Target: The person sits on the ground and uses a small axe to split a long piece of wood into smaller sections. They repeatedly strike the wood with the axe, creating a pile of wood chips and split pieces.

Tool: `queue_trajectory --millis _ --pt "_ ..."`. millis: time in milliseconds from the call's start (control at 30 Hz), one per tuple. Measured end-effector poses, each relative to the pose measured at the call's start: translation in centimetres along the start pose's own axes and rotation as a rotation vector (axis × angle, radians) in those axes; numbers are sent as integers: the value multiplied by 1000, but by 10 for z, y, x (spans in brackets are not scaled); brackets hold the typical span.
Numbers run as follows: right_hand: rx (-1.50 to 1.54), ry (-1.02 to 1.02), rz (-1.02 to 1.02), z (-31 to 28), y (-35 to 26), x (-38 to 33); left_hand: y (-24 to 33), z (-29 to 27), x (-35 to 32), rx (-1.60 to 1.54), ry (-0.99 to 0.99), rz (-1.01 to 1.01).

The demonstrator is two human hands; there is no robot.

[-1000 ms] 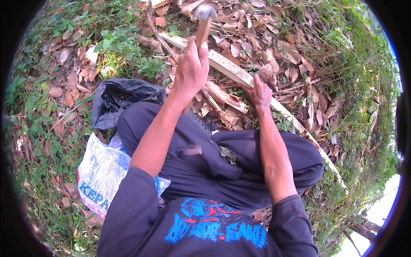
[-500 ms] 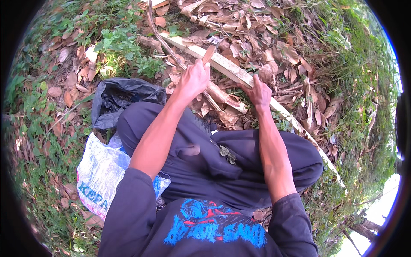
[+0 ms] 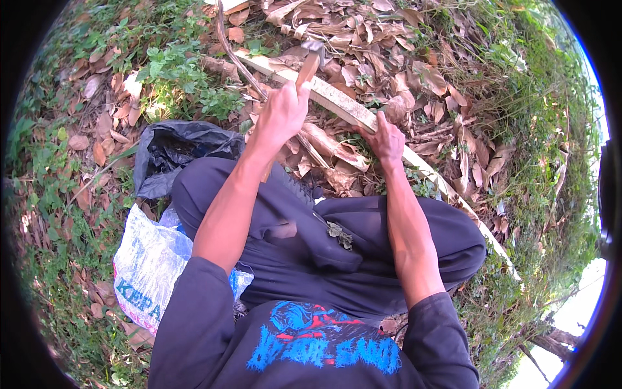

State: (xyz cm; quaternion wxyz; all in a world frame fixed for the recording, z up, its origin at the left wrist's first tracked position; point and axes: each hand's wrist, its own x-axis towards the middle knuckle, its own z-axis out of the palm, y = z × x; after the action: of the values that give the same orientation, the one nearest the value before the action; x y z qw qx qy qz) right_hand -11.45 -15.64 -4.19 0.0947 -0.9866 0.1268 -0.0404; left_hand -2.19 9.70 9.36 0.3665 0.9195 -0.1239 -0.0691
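Note:
My left hand [image 3: 283,111] is closed round the wooden handle of a hammer [image 3: 309,67]. Its metal head points away from me, over the far side of a pale wooden batten [image 3: 340,102]. The handle's butt end shows below my wrist. My right hand [image 3: 387,139] grips the near right end of the batten, thumb along its top; the fingers underneath are partly hidden. The batten slants from upper left down to that hand. A thinner pale strip [image 3: 447,188] runs on from beneath my right hand past my knee; whether the two are joined I cannot tell.
My crossed legs in dark trousers [image 3: 291,253] lie below, with a crumpled leaf [image 3: 339,235] on them. At my left are a black plastic bag [image 3: 152,159] and a white printed sack [image 3: 152,259]. Dry leaves [image 3: 363,52], a thin branch [image 3: 227,35] and grass surround me.
The hammer has lifted and shifted left and away from me, so its head now shows clear of the batten. My right hand has kept its grip, almost still.

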Motion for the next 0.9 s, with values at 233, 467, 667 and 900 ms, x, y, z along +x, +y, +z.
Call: queue_trajectory --millis 233,467,667,900 --pt "25 38 -39 4 0 0 23 -18 0 -130 193 96" --pt "22 -2 -3 1 -1 1 10 -8 0 12 29 5" --pt "38 -12 -7 2 -3 -4 22 -6 -15 -126 46 -36" --pt "65 67 -31 6 2 0 38 -21 0 -138 77 63"
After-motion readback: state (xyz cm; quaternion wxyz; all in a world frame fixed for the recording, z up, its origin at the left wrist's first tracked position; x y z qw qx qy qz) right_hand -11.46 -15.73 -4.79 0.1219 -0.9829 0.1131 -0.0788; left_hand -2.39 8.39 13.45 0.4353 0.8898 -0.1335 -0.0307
